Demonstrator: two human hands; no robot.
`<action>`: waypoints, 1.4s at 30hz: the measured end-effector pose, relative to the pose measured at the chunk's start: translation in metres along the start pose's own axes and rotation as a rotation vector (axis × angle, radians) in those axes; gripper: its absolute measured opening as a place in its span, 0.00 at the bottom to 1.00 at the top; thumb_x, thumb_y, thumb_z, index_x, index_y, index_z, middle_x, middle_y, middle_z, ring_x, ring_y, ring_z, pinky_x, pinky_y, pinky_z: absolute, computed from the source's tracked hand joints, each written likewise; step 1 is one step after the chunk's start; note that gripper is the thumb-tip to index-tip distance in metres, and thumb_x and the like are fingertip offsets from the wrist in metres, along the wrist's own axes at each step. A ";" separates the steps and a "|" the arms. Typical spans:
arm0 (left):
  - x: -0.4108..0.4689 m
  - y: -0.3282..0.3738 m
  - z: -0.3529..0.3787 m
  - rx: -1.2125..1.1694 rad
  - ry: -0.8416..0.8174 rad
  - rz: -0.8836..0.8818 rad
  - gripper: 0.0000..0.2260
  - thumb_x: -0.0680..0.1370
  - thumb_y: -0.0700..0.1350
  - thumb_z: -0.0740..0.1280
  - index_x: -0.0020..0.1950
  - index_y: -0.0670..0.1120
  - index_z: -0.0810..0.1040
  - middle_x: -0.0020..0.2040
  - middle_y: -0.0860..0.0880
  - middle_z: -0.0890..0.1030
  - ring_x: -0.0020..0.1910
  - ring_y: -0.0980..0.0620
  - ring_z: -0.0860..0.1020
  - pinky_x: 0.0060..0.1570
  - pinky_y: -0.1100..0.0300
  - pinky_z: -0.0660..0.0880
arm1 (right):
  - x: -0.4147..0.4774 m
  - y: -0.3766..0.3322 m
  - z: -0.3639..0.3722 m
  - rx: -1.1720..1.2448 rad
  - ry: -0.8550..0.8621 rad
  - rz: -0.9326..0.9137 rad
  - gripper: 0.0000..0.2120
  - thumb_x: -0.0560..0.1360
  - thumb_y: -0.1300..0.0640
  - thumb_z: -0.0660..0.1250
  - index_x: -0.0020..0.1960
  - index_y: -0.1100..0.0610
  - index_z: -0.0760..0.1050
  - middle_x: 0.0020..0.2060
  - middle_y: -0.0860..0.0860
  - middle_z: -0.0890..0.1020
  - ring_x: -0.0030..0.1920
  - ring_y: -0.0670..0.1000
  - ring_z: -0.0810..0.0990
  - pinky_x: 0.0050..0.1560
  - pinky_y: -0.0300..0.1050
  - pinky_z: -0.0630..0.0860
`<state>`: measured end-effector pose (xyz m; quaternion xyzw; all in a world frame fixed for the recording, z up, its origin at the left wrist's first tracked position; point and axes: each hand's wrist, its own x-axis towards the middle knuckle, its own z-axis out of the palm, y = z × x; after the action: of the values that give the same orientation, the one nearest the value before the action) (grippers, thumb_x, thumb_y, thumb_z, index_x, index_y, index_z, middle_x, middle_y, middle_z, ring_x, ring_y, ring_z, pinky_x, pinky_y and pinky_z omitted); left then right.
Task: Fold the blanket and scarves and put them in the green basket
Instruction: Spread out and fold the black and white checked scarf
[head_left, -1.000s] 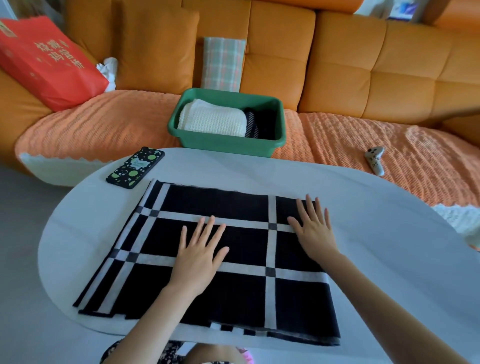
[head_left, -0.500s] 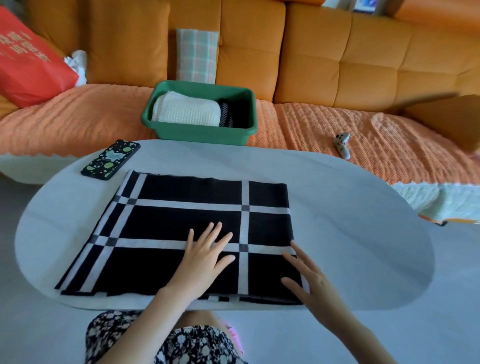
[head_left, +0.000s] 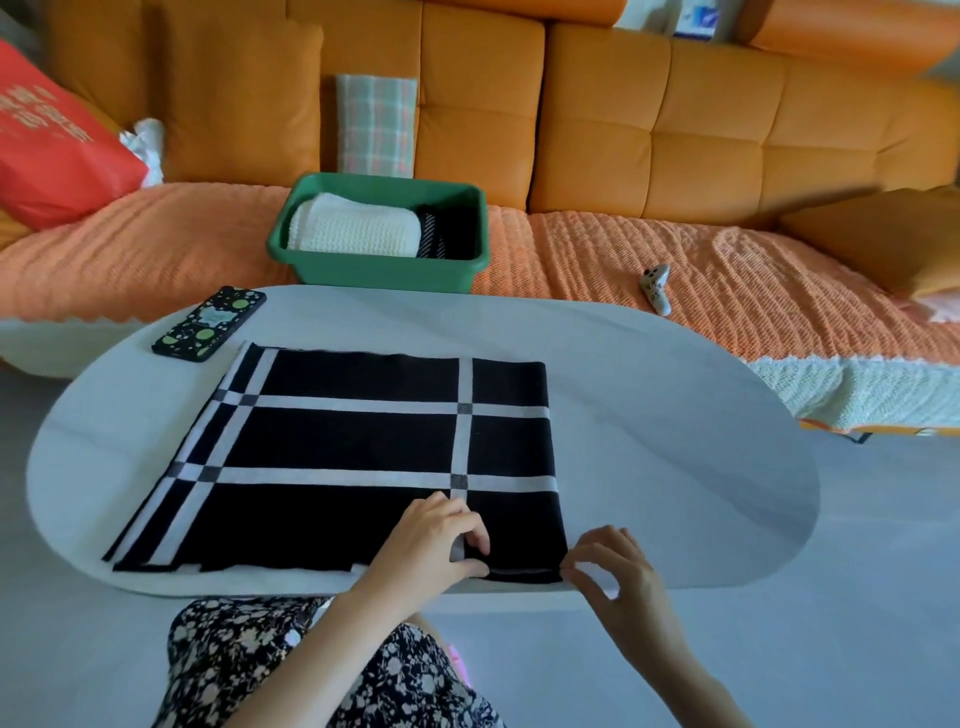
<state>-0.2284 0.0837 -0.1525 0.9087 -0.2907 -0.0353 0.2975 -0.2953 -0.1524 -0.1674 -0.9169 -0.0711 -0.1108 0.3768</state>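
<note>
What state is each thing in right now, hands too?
black checked scarf: flat on the table, near edge pinched.
left hand: pinching the scarf's near edge.
right hand: pinching its near right corner.
green basket: on the sofa, holding a folded cream blanket and a dark striped scarf.
phone: lying on the table, untouched.
controller: lying on the sofa.

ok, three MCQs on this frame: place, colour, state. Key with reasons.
1. The green basket sits: A on the table; B on the sofa; C on the floor.
2. Stripes on the black scarf: A red; B white; C yellow.
3. The left hand and right hand: A lie flat; B pinch the scarf's near edge; C hold a phone.
Key: 1 B, it rests on the sofa seat. 2 B, white bands cross black. 3 B, both grip the near edge.
</note>
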 end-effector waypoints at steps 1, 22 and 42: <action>0.000 0.002 0.000 0.000 -0.014 -0.011 0.07 0.71 0.54 0.70 0.46 0.54 0.78 0.45 0.59 0.76 0.47 0.61 0.68 0.52 0.69 0.59 | 0.000 -0.002 -0.003 0.058 -0.014 0.032 0.02 0.70 0.50 0.67 0.40 0.46 0.78 0.42 0.41 0.77 0.43 0.42 0.76 0.44 0.30 0.70; -0.011 0.013 0.009 -0.028 -0.024 0.002 0.03 0.73 0.51 0.69 0.42 0.54 0.78 0.42 0.58 0.74 0.43 0.66 0.65 0.50 0.67 0.61 | -0.009 0.008 -0.002 -0.188 -0.031 -0.135 0.03 0.74 0.50 0.60 0.42 0.45 0.72 0.41 0.39 0.72 0.43 0.42 0.70 0.45 0.37 0.69; 0.053 0.094 0.048 0.289 0.082 -0.518 0.20 0.74 0.54 0.63 0.60 0.44 0.66 0.57 0.48 0.72 0.58 0.48 0.70 0.50 0.56 0.70 | 0.194 0.021 0.005 0.148 -0.053 0.725 0.19 0.69 0.48 0.72 0.31 0.63 0.73 0.25 0.57 0.76 0.28 0.56 0.75 0.37 0.46 0.74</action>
<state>-0.2438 -0.0322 -0.1332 0.9862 -0.0390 -0.0317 0.1578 -0.1029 -0.1545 -0.1348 -0.8554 0.2407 0.0592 0.4548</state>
